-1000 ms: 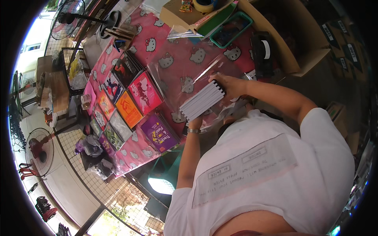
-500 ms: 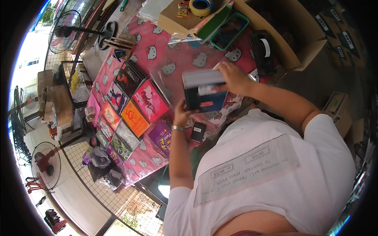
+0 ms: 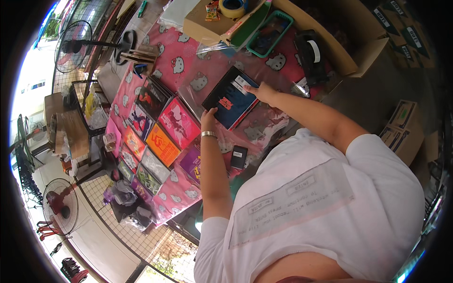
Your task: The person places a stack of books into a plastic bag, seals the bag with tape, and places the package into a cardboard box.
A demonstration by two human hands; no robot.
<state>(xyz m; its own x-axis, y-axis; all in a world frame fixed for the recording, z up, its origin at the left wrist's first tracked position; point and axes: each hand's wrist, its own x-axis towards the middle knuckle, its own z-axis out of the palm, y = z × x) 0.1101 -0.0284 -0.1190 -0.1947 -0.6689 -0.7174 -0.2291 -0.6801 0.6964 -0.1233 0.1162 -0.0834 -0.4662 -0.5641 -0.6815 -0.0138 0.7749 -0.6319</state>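
A stack of notebooks (image 3: 226, 101) with a dark blue cover, red print and a white label lies tilted over the clear plastic sheet (image 3: 196, 92) on the table. My right hand (image 3: 260, 91) grips its right edge, thumb on top by the label and the other fingers hidden. At the near left corner, my left hand (image 3: 209, 116) holds the stack's edge; a metal watch (image 3: 208, 134) is on that wrist. Below the stack sits a small black box (image 3: 239, 156) with a white label.
Left of my hands, several colourful covers, among them a pink one (image 3: 177, 121) and an orange one (image 3: 162, 144), lie in rows on the pink tablecloth (image 3: 177, 61). Beyond are a green tray (image 3: 271, 34), a cardboard box (image 3: 203, 23) with tape, and a black device (image 3: 310, 56).
The notebook stack has tipped from standing on edge to lying flatter, its cover now facing up. Both hands have shifted with it, the right one lower and the left one slightly left.
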